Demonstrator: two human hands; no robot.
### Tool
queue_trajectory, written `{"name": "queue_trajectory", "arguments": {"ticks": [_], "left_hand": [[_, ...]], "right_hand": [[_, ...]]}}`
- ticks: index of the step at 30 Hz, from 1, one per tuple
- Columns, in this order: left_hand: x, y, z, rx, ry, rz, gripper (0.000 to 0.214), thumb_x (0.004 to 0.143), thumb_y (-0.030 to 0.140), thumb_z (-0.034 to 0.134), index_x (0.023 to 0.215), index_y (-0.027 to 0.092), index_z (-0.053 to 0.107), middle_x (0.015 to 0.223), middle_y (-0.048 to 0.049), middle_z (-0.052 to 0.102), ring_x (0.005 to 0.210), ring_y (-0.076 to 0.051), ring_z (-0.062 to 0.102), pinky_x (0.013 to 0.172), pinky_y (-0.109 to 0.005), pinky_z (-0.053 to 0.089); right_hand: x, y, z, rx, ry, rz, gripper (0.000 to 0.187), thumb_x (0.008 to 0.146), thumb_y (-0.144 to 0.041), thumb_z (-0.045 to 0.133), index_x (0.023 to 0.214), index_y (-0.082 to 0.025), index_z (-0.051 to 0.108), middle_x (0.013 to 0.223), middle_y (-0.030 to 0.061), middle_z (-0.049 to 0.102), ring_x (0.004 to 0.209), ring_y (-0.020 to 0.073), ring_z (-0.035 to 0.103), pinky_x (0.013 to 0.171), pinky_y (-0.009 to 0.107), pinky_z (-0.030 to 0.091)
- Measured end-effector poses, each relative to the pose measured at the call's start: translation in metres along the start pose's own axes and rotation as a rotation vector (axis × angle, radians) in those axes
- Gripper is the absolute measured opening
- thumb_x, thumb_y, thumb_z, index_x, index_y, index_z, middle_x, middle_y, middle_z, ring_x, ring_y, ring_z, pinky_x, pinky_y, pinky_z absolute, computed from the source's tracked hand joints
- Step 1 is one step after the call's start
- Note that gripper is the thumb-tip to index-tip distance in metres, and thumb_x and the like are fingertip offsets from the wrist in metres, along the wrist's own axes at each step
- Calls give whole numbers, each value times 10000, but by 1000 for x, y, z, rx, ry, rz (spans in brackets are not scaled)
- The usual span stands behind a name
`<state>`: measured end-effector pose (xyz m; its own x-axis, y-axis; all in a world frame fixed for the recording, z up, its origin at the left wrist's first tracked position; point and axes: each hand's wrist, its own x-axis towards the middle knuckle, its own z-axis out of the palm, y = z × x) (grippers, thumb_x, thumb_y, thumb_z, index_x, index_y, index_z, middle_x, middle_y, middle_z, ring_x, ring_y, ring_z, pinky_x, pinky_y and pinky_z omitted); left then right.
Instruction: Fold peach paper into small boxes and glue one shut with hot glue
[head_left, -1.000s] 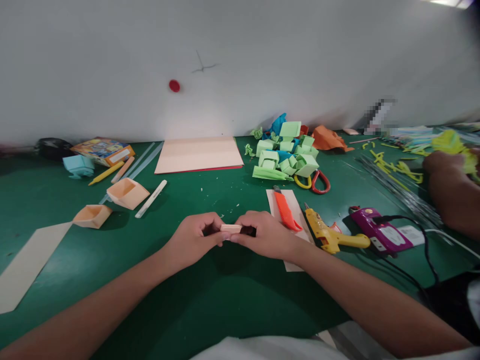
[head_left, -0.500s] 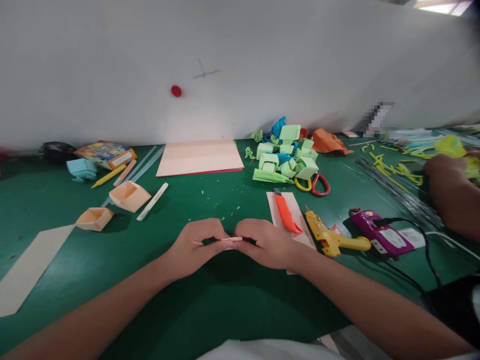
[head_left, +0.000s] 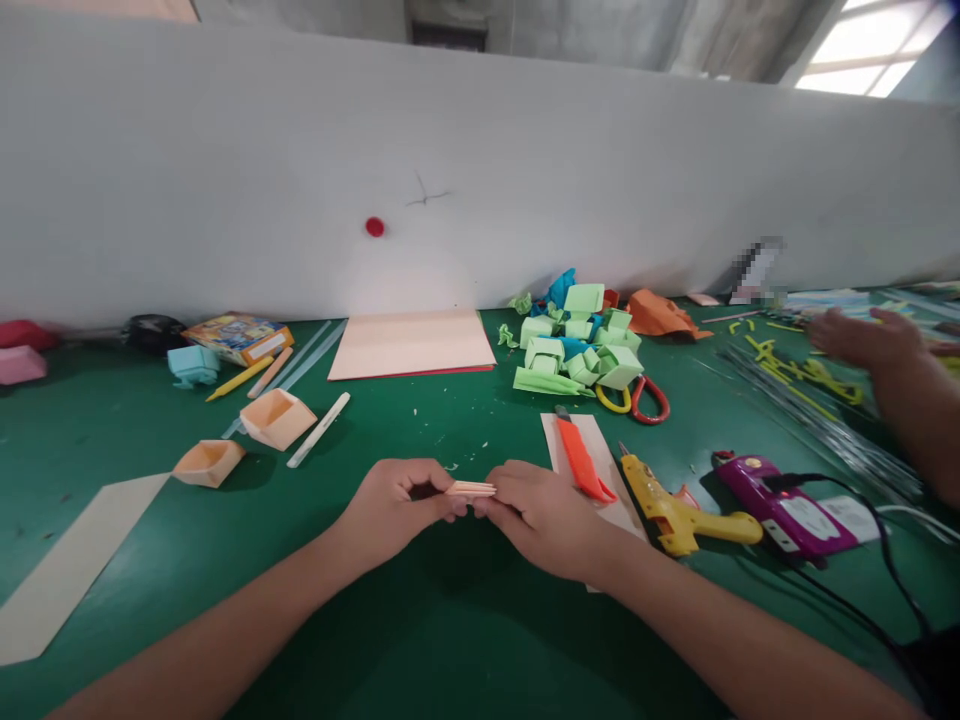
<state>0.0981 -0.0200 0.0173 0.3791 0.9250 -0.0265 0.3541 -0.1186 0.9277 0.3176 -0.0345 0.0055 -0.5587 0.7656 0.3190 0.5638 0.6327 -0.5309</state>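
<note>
My left hand (head_left: 394, 505) and my right hand (head_left: 544, 515) meet over the green table (head_left: 450, 620), both pinched on a small folded strip of peach paper (head_left: 471, 489) held flat between the fingertips. An orange utility knife (head_left: 581, 462) lies on a pale paper strip just right of my right hand. Two folded peach paper boxes (head_left: 276, 417) (head_left: 208, 462) sit to the left of my left hand.
A yellow glue gun (head_left: 675, 510) and a purple device (head_left: 784, 507) with a black cable lie at the right. Green folded paper pieces (head_left: 581, 340), scissors (head_left: 637, 397) and a peach sheet (head_left: 411, 343) sit near the white wall. Another person's hand (head_left: 862, 335) reaches in far right.
The view has tilted up, so everything sits lower in the frame. The peach piece is now pressed flat between my fingertips. The other person's hand has shifted and opened at the right.
</note>
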Motion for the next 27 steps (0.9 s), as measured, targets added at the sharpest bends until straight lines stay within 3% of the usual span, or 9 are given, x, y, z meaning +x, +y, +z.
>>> {"name": "queue_trajectory", "arguments": {"ticks": [3, 7, 9, 13, 17, 24, 27], "left_hand": [[2, -1, -2, -16, -10, 0, 100, 750, 286, 717, 712, 195, 726, 654, -7, 742, 601, -139, 667, 524, -206, 467], [-1, 0, -2, 143, 14, 77, 117, 798, 268, 663, 727, 211, 736, 700, 8, 753, 650, -142, 676, 586, -222, 480], [-4, 2, -2, 282, 58, 159, 133, 827, 270, 642, 760, 226, 748, 743, 20, 760, 695, -141, 679, 607, -220, 465], [-9, 3, 0, 439, 105, 278, 156, 863, 244, 607, 778, 225, 736, 739, 39, 743, 655, -114, 648, 582, -207, 425], [-7, 0, 3, 485, 114, 348, 157, 858, 181, 611, 742, 221, 709, 720, 53, 734, 640, -102, 645, 576, -195, 422], [-7, -1, 10, 469, 215, 543, 118, 907, 199, 653, 963, 261, 737, 858, 64, 778, 677, -89, 668, 616, -177, 484], [-12, 6, 13, 485, 274, 611, 66, 916, 215, 670, 929, 247, 726, 830, 60, 766, 663, -81, 660, 608, -172, 477]], "right_hand": [[1, 0, 2, 16, -9, -42, 304, 1041, -246, 443, 789, -182, 601, 795, 41, 615, 750, 165, 555, 660, 288, 417], [1, 0, 3, -33, -17, -22, 210, 996, -269, 535, 841, -181, 646, 849, 52, 666, 816, 195, 594, 687, 315, 444], [1, 0, 3, -67, 4, -38, 148, 965, -305, 593, 944, -182, 674, 938, 63, 702, 870, 217, 613, 731, 340, 466], [2, 2, 2, -171, 115, -172, 256, 980, -339, 594, 1172, -188, 671, 1093, 80, 733, 912, 233, 630, 776, 374, 492], [3, 3, 4, -237, 237, -294, 205, 1024, -263, 533, 1078, -194, 718, 980, 54, 763, 809, 196, 630, 718, 347, 496], [-1, 0, 1, -70, 412, -290, 179, 1014, -215, 557, 1038, -165, 727, 862, 68, 747, 748, 184, 624, 693, 348, 480], [-3, -4, -3, -31, 448, -307, 159, 995, -199, 592, 1073, -170, 728, 860, 62, 746, 740, 179, 620, 691, 351, 466]]}}
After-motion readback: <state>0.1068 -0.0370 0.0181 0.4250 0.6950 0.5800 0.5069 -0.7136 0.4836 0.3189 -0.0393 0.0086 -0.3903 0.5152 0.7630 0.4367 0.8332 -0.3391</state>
